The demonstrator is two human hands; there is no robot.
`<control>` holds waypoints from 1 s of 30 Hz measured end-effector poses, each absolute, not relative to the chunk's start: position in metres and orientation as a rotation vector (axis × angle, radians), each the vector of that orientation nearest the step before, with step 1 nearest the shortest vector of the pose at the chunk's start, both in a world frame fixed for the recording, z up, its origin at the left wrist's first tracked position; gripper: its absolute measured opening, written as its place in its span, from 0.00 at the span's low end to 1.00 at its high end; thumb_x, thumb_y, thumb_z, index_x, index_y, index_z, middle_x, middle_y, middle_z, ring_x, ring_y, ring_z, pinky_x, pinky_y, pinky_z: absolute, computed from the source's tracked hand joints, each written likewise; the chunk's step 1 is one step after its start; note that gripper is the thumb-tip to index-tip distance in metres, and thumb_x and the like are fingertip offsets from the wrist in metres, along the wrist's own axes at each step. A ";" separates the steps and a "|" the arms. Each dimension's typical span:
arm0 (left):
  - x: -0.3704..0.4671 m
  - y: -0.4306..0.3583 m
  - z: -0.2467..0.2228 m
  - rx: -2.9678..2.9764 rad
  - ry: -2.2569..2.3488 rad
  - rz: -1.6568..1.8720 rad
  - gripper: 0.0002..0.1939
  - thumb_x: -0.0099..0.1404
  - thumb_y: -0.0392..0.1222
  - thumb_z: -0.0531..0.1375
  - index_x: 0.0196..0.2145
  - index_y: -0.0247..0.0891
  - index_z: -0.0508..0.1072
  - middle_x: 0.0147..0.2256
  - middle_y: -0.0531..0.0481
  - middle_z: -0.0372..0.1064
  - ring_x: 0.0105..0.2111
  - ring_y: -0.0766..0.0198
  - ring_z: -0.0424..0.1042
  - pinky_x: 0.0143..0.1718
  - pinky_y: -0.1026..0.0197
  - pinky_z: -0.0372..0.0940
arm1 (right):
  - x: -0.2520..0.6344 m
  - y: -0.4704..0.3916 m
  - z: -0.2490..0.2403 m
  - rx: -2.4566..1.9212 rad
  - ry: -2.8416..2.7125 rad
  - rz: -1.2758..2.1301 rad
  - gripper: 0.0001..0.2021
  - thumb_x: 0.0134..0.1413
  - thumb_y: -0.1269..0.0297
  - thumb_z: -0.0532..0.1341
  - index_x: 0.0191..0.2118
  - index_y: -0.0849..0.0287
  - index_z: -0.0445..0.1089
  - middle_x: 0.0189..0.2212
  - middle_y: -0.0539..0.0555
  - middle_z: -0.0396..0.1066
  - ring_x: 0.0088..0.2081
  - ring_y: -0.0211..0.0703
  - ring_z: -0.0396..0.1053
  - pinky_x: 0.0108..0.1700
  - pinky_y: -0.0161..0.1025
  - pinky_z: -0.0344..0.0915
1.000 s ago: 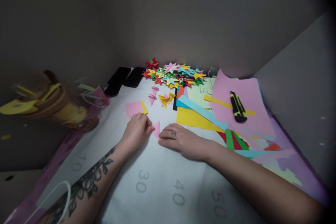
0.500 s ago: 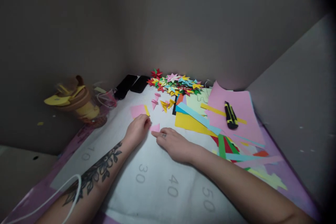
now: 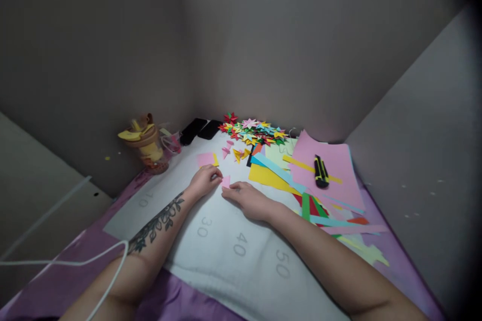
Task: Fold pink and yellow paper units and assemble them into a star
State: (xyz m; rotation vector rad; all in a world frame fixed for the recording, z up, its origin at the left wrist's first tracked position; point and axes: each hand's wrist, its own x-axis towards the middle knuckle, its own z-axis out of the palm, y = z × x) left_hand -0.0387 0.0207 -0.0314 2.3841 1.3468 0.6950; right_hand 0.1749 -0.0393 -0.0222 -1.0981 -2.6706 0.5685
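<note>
A small folded piece of pink paper (image 3: 226,181) sits between my two hands, over the white sheet. My left hand (image 3: 204,180) is closed, its thumb and fingertips pinching the paper's left edge. From the right, my right hand (image 3: 251,201) has its fingers bent and together at the paper's lower edge. Just beyond my left hand lies a stack of pink and yellow square papers (image 3: 206,160). Pink folded pieces (image 3: 226,150) and yellow folded pieces (image 3: 240,154) stand farther back.
A heap of folded paper stars (image 3: 256,131) lies at the back. To the right, a black and yellow utility knife (image 3: 321,171) rests on pink sheets (image 3: 346,160), near coloured strips (image 3: 306,206). Phones (image 3: 193,131) and a brown cup (image 3: 149,148) stand at the back left. A white cable (image 3: 113,281) crosses my left forearm.
My left hand has come right to the small pink paper, which now sits a little more upright between both hands. The camera view has shifted, showing more of the purple cloth in front.
</note>
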 end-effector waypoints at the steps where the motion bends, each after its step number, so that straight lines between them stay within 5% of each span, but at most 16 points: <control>1: -0.038 0.020 -0.032 2.386 1.354 0.696 0.06 0.58 0.41 0.57 0.32 0.39 0.73 0.33 0.48 0.69 0.38 0.58 0.68 0.42 0.57 0.60 | 0.177 -0.040 -0.022 -1.075 -2.654 0.593 0.23 0.57 0.73 0.53 0.57 0.49 0.61 0.54 0.59 0.60 0.54 0.50 0.58 0.53 0.45 0.57; 7: -0.039 0.016 -0.033 2.391 1.374 0.678 0.10 0.57 0.46 0.58 0.35 0.39 0.73 0.38 0.45 0.69 0.45 0.53 0.66 0.46 0.54 0.59 | 0.184 -0.039 -0.024 -0.909 -2.493 0.700 0.18 0.55 0.75 0.54 0.48 0.53 0.71 0.46 0.57 0.69 0.48 0.44 0.64 0.52 0.42 0.61; 15: -0.040 0.018 -0.028 2.398 1.278 0.629 0.07 0.57 0.44 0.58 0.28 0.39 0.71 0.35 0.48 0.70 0.41 0.58 0.68 0.44 0.58 0.60 | 0.187 -0.031 -0.037 -0.910 -2.109 0.727 0.18 0.42 0.83 0.54 0.33 0.58 0.76 0.36 0.54 0.72 0.41 0.42 0.69 0.46 0.39 0.65; 23: -0.042 0.010 -0.023 2.408 1.224 0.527 0.13 0.53 0.50 0.64 0.33 0.40 0.73 0.49 0.46 0.66 0.52 0.52 0.62 0.52 0.53 0.56 | 0.185 -0.025 -0.039 -0.887 -2.087 0.554 0.13 0.47 0.80 0.55 0.33 0.58 0.74 0.28 0.53 0.72 0.37 0.43 0.66 0.43 0.42 0.64; 30: -0.043 0.003 -0.014 2.284 1.044 0.543 0.10 0.58 0.47 0.61 0.26 0.38 0.71 0.43 0.45 0.69 0.46 0.57 0.66 0.49 0.57 0.58 | 0.182 -0.027 -0.036 -1.002 -2.032 0.627 0.11 0.51 0.77 0.56 0.34 0.58 0.74 0.31 0.54 0.74 0.38 0.43 0.67 0.43 0.41 0.63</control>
